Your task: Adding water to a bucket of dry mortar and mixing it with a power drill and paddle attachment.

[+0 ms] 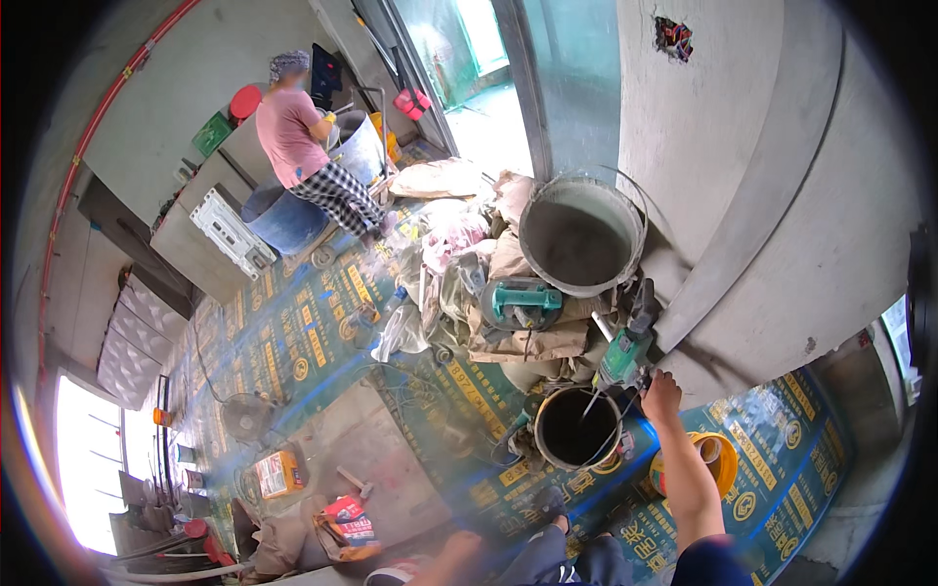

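Observation:
My right hand [662, 396] is at the side handle of a green electric drill mixer [621, 357]; the fingers are partly hidden, so the grip is unclear. The mixer's metal rod points down into a dark-filled bucket [579, 428] standing on the covered floor. My left hand [463, 546], blurred, is low in the view near my legs, its fingers seemingly curled; what it may hold cannot be made out. Right of the black-filled bucket stands a yellow bucket [721, 466] with a smaller container inside. Above the mixer, a large bucket of grey mix [579, 245] rests beside stacked paper sacks [527, 340].
A green suction lifter [524, 302] lies on the sacks. A board [381, 454] with a mallet [355, 482] and an orange box [278, 474] lies at lower left. At upper left a co-worker [293, 139] stands by blue barrels [286, 218]. A curved wall [791, 220] bounds the right.

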Tool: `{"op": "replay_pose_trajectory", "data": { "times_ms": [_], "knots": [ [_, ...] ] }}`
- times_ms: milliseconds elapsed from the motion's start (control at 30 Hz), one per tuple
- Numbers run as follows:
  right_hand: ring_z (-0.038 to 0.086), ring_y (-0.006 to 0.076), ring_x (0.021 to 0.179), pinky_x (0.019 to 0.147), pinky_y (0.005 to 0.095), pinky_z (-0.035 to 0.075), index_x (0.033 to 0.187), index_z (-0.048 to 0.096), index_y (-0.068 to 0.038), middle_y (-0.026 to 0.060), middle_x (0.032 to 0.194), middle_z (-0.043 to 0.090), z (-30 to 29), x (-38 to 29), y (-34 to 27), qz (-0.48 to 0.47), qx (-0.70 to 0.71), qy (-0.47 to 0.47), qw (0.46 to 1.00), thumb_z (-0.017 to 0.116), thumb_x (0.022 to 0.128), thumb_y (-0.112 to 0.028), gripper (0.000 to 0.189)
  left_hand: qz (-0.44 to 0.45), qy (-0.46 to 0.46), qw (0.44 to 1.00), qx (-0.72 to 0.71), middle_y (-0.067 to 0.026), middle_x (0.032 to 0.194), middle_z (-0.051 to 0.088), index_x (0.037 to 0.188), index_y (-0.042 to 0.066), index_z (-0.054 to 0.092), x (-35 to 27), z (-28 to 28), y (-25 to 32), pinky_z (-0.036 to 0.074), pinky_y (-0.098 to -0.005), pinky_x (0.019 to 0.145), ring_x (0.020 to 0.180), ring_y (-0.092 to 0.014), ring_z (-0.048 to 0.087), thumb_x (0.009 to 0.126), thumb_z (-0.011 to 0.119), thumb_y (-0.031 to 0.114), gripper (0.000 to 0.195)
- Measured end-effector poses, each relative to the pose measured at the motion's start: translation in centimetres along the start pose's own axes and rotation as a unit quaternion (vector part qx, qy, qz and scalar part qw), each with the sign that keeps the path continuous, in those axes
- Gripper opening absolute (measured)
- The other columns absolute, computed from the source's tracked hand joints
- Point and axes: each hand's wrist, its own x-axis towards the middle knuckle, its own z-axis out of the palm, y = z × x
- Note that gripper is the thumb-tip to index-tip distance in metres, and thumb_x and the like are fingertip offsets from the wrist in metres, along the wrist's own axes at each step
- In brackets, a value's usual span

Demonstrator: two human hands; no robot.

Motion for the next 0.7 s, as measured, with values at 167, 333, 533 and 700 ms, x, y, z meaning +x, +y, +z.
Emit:
{"op": "replay_pose_trajectory", "data": {
  "times_ms": [167,333,533,700],
  "knots": [
    [0.061,0.0342,0.103,0.085,0.0453,0.052,0.116,0.052,-0.003,0.0166,0.108,0.059,-2.0,-3.4,-0.5,-0.019,0.006,0.000,1.000,0.072,0.082,-0.029,0.047,0.024,-0.007,1.000,-0.005,-0.0079,0.089,0.073,0.104,0.005,0.073,-0.2,0.2,4.9,0.053,-0.0317,0.070,0.080,-0.018,0.067,0.084,0.064,0.033,0.036],
    [0.067,0.0400,0.095,0.079,0.0491,0.056,0.119,0.044,-0.001,0.0229,0.104,0.063,0.7,-1.5,-1.8,0.008,0.133,-0.089,0.987,0.064,0.087,-0.028,0.046,-0.080,0.003,0.986,-0.148,-0.0081,0.092,0.072,0.108,0.005,0.072,-0.7,2.1,9.3,0.052,-0.0312,0.072,0.082,-0.018,0.067,0.086,0.063,0.032,0.036],
    [0.067,0.0403,0.095,0.081,0.0489,0.055,0.122,0.043,0.000,0.0251,0.104,0.065,1.1,0.9,-0.1,0.014,0.177,-0.126,0.976,0.059,0.090,-0.027,0.045,-0.095,0.020,0.975,-0.199,-0.0087,0.093,0.073,0.109,0.003,0.071,-3.1,4.0,12.6,0.053,-0.0317,0.078,0.086,-0.018,0.068,0.084,0.065,0.027,0.034],
    [0.064,0.0423,0.097,0.084,0.0487,0.052,0.119,0.054,0.006,0.0299,0.110,0.062,4.5,0.6,7.2,-0.031,0.239,0.052,0.969,0.055,0.092,-0.052,0.064,-0.076,0.023,0.993,-0.088,-0.0091,0.095,0.073,0.101,0.005,0.073,0.1,9.3,9.4,0.054,-0.0339,0.079,0.090,-0.018,0.069,0.083,0.066,0.023,0.026]
  ]
}}
